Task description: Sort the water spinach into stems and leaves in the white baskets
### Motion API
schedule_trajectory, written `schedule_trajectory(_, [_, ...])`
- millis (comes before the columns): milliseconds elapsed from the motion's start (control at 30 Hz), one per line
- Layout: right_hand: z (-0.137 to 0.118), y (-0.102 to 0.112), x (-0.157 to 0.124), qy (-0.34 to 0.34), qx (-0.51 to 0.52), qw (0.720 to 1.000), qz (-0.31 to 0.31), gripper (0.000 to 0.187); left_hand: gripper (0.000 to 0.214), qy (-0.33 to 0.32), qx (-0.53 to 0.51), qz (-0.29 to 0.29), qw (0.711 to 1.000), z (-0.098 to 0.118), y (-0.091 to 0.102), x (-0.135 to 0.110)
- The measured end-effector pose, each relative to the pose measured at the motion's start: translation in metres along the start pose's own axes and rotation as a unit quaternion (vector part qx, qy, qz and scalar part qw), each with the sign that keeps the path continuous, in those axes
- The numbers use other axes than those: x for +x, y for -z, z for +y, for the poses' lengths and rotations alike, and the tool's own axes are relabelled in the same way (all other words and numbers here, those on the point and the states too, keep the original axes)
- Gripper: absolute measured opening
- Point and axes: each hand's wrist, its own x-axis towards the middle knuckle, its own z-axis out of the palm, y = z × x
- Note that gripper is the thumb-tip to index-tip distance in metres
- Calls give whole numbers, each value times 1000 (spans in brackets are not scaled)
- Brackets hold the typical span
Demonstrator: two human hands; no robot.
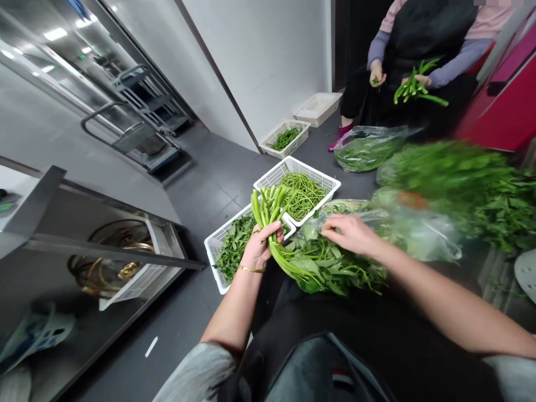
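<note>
Slantwise, greens [299, 265] point stems forward-left — left hand [260, 244] clamped round them, right hand [347, 231] curled, grip unclear.

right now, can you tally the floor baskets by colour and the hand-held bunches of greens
White baskets: 2 (leaf basket, stem basket)
Cream baskets: 2 (nearer one, farther one)
Bunch in left hand: 1 (leafy stems)
Bunch in co-worker's hand: 1 (green stalks)
Total: 6

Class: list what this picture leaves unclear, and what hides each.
In head view:
Person's right hand: its curl hides whether it pinches anything.
Bushy bright-green heap: blur smears its individual sprigs.
Co-worker in black and pink: top edge cuts off head.
White slotted plastic basket: floor covered by dark-green leaves.
</note>
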Motion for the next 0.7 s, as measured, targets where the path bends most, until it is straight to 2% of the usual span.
schedule_trajectory(67, [-5, 0, 0, 13, 4, 999, 32, 17, 28, -10, -1, 2, 1000, -5, -1, 1])
schedule_trajectory(100, [-11, -6, 2, 33, 5, 999, 23, 17, 29, -19, 3, 2, 1000, -8, -2, 2])
schedule_trajectory(200, [-25, -33, 9, 69, 24, 995, -66, 18, 33, -41, 30, 5, 999, -16, -5, 4])
schedule_trajectory(300, [-23, -47, 15, 32, 105, 990, -87, 14, 37, -51, 38, 20, 998, -21, 0, 4])
schedule_trajectory(400, [-18, -37, 18, 1, 133, 988, -85, 25, 39, -37, 31, 11, 999, -23, 7, 2])
schedule_trajectory(467, [-22, -28, 20, -5, 61, 992, -113, 29, 38, -28, 35, -2, 999, -23, 5, 0])
schedule_trajectory(533, [-32, -21, 23, 11, -36, 990, -139, 28, 38, -34, 46, 4, 998, -22, -1, -2])
schedule_trajectory(600, [-41, -17, 29, 37, -86, 983, -157, 28, 35, -36, 63, 17, 997, -19, -8, -3])
schedule_trajectory(700, [-38, -3, 39, 62, -40, 968, -240, 25, 28, -19, 80, 25, 996, -11, -12, -5])
